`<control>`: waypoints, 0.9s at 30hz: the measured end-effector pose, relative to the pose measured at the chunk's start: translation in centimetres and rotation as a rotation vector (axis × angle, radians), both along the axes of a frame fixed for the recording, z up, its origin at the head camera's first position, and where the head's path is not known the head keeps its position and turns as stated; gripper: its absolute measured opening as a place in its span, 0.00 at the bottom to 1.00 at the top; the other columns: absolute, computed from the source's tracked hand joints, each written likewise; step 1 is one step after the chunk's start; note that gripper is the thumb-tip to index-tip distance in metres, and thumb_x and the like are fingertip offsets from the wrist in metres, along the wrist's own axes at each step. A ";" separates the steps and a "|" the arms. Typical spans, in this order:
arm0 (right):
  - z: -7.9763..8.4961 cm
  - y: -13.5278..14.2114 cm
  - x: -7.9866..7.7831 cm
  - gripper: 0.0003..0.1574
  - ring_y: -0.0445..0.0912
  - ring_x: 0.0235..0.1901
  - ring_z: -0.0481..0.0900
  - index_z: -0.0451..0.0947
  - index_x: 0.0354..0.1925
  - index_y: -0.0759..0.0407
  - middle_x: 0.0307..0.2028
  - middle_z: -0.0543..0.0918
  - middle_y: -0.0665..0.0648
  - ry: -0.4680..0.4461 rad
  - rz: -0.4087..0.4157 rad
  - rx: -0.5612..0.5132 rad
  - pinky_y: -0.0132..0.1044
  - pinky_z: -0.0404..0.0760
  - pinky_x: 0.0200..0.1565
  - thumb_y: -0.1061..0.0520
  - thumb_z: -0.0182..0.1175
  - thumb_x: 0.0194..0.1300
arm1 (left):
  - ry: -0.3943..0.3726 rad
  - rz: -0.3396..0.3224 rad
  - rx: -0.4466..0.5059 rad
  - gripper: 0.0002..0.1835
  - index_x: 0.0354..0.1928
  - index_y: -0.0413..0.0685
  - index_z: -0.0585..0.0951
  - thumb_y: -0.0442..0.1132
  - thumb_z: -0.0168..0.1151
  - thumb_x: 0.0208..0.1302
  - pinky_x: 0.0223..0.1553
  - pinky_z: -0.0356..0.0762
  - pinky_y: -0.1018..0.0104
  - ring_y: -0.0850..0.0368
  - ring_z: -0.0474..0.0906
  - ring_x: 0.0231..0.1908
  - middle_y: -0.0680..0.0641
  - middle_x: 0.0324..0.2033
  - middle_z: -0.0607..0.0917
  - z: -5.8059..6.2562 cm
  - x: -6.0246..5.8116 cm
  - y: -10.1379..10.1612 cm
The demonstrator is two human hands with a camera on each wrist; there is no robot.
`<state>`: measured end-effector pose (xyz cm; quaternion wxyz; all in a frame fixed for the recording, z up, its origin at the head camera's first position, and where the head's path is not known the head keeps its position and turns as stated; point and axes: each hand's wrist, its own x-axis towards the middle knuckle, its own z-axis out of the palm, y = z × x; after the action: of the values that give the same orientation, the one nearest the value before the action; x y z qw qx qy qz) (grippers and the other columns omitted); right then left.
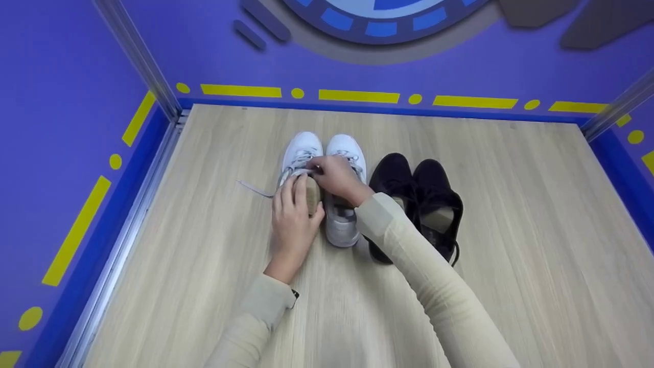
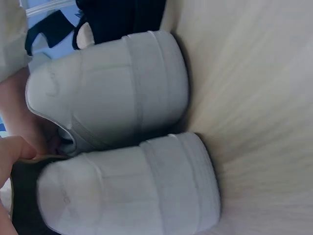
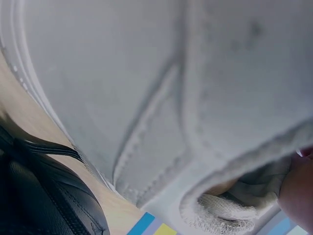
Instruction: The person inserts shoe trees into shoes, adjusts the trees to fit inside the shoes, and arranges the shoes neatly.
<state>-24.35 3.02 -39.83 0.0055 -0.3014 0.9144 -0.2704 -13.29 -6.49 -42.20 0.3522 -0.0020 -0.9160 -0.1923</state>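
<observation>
A pair of white lace-up sneakers stands side by side, toes toward the back wall. My left hand (image 1: 294, 214) lies over the opening of the left white shoe (image 1: 302, 143), fingers along its left side and thumb at its right. My right hand (image 1: 337, 176) reaches across the right white shoe (image 1: 343, 232), its curled fingertips pinching at the left shoe's tongue, close to the laces (image 1: 301, 159). The fingers hide part of that spot. A loose lace end (image 1: 254, 189) trails leftward on the board. Both white heels show in the left wrist view.
A pair of black lace-up shoes (image 1: 392, 168) stands right of the white pair, partly behind the right sleeve (image 1: 409, 245). Tan inserts (image 1: 438, 220) show in their openings. Blue panels with yellow marks (image 1: 357, 96) border the wooden board (image 1: 536, 245) at the back and sides.
</observation>
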 end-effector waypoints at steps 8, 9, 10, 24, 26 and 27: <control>0.1 0.0 0.0 0.11 0.48 0.37 0.80 0.81 0.36 0.58 0.35 0.84 0.54 0.027 0.003 0.012 0.40 0.75 0.43 0.62 0.55 0.54 | 0.054 0.007 -0.071 0.31 0.53 0.45 0.68 0.39 0.63 0.40 0.52 0.65 0.58 0.45 0.69 0.47 0.41 0.48 0.72 -0.5 -0.4 0.3; 0.1 0.0 0.0 0.11 0.48 0.36 0.80 0.81 0.36 0.58 0.35 0.84 0.54 0.034 0.006 0.014 0.40 0.75 0.42 0.62 0.55 0.54 | 0.062 0.007 -0.074 0.31 0.53 0.45 0.69 0.39 0.63 0.40 0.52 0.65 0.58 0.45 0.69 0.47 0.41 0.48 0.72 -0.6 -0.4 0.4; 0.1 0.0 0.0 0.10 0.48 0.36 0.80 0.81 0.36 0.58 0.34 0.84 0.54 0.038 0.007 0.016 0.40 0.75 0.42 0.62 0.55 0.54 | 0.068 0.009 -0.080 0.31 0.53 0.45 0.69 0.39 0.63 0.40 0.52 0.65 0.58 0.45 0.69 0.47 0.41 0.48 0.72 -0.6 -0.5 0.5; 0.1 0.1 0.0 0.11 0.48 0.37 0.80 0.81 0.36 0.59 0.35 0.84 0.55 0.029 0.024 0.009 0.40 0.75 0.43 0.63 0.55 0.54 | 0.099 0.039 -0.111 0.31 0.53 0.47 0.69 0.40 0.64 0.41 0.50 0.68 0.58 0.45 0.70 0.47 0.43 0.48 0.72 -1.8 -0.6 0.7; 0.0 0.1 0.0 0.11 0.48 0.38 0.80 0.81 0.36 0.60 0.35 0.84 0.55 0.018 0.018 0.007 0.39 0.75 0.44 0.63 0.55 0.54 | 0.072 0.021 -0.094 0.32 0.54 0.47 0.68 0.41 0.64 0.42 0.51 0.67 0.58 0.45 0.69 0.47 0.43 0.48 0.72 -1.7 -0.5 0.6; 0.0 0.0 0.0 0.11 0.48 0.38 0.80 0.81 0.37 0.60 0.36 0.84 0.55 0.011 0.014 0.006 0.39 0.75 0.44 0.63 0.55 0.55 | 0.052 0.010 -0.084 0.32 0.54 0.47 0.68 0.43 0.64 0.43 0.51 0.67 0.57 0.45 0.69 0.48 0.43 0.48 0.72 -1.6 -0.4 0.5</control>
<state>-24.38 3.05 -39.84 0.0033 -0.3095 0.9130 -0.2657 -13.65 -5.96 -43.80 0.3763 -0.0172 -0.9139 -0.1515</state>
